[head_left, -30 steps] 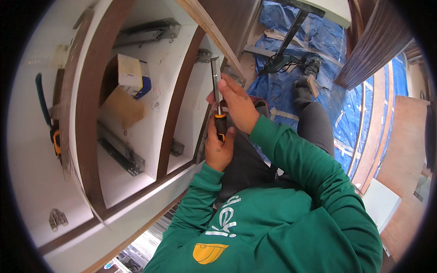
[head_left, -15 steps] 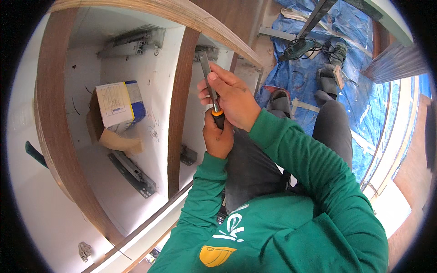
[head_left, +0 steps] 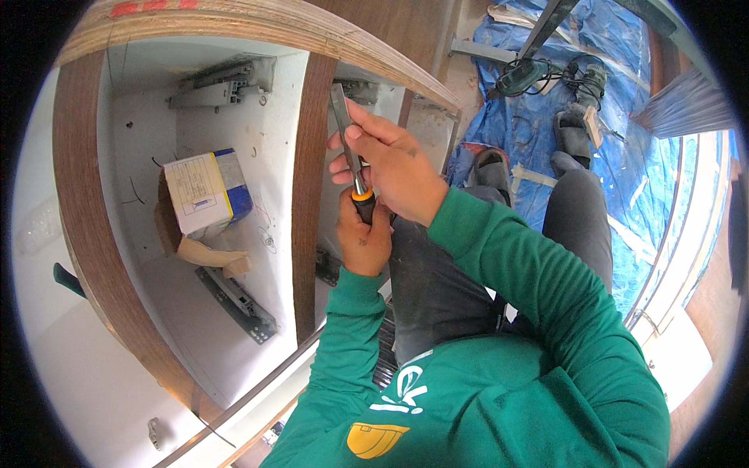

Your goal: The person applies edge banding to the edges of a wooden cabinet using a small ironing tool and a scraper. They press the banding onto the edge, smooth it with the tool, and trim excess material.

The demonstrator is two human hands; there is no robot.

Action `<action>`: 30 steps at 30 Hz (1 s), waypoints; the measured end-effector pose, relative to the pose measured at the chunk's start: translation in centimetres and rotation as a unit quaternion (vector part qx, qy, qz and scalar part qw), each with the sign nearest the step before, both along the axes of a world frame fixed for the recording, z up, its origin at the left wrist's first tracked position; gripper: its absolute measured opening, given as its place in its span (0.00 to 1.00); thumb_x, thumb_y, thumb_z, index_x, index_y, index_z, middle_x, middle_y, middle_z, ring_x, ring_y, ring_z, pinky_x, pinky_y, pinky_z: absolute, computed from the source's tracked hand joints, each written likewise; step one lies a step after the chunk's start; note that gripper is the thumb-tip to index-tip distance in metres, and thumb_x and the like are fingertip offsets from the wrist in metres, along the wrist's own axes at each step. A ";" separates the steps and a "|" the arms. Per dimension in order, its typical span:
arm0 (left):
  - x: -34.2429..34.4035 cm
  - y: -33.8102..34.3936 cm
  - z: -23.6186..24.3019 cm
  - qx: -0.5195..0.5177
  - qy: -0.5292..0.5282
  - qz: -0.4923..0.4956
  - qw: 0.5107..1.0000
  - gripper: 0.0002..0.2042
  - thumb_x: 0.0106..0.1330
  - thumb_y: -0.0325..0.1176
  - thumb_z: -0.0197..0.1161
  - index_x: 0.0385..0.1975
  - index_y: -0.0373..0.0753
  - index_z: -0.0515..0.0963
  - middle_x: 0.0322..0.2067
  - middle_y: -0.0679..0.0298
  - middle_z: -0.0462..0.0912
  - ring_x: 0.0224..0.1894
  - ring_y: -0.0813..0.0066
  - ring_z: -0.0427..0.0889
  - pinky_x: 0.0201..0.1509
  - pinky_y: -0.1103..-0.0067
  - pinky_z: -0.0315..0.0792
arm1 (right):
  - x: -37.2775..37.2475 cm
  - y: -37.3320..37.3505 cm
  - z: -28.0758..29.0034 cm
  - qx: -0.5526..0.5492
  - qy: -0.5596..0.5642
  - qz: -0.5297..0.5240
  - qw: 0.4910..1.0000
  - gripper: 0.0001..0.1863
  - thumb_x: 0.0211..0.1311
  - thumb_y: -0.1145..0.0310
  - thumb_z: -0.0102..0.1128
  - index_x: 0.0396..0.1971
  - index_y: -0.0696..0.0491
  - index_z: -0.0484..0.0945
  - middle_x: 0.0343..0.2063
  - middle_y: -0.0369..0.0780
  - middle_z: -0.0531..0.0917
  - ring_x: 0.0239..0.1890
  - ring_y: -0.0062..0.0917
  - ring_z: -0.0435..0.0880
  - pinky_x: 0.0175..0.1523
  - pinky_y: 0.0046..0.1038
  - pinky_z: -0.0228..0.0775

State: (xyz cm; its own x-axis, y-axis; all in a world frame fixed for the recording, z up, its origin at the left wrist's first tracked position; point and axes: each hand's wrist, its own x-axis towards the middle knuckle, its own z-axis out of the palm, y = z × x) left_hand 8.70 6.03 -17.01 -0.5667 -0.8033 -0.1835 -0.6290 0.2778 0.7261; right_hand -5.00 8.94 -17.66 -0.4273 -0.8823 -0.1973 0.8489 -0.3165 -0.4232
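Observation:
A chisel (head_left: 342, 117) with a flat metal blade and a black and orange handle is held up in front of the cabinet's brown divider (head_left: 313, 210). My left hand (head_left: 364, 238) is closed round the handle, low on the tool. Higher up, my right hand (head_left: 394, 160) pinches the blade between thumb and fingers, with the blade's end sticking out above them. Part of the handle is hidden inside my left fist.
Left of my hands, an open cardboard box (head_left: 199, 191) stands in the white cabinet compartment, near drawer runners (head_left: 234, 306). A plywood edge (head_left: 257, 23) runs above. At the right, corded power tools (head_left: 521, 76) lie on a blue tarp (head_left: 530, 140).
Both hands and the chisel have shifted slightly left in the view, and the blade leans a little more. The view itself has moved a bit; the grip looks the same.

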 end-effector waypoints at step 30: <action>-1.0 0.7 0.7 0.010 0.020 0.005 1.000 0.18 0.69 0.30 0.59 0.55 0.32 0.65 0.24 0.60 0.81 0.18 0.75 0.79 0.21 0.77 0.72 | 0.7 -0.9 0.2 0.002 -0.019 -0.037 0.999 0.26 0.76 0.67 0.49 0.72 0.49 0.62 0.34 0.34 0.76 0.31 0.18 0.72 0.36 0.21 0.70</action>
State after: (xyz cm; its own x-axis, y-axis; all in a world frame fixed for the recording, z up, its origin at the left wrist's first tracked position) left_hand 7.69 6.77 -16.34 -0.5664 -0.8049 -0.1772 -0.6016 0.2568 0.7564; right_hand -4.29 8.01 -17.43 -0.4828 -0.8483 -0.2176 0.8392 -0.3770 -0.3920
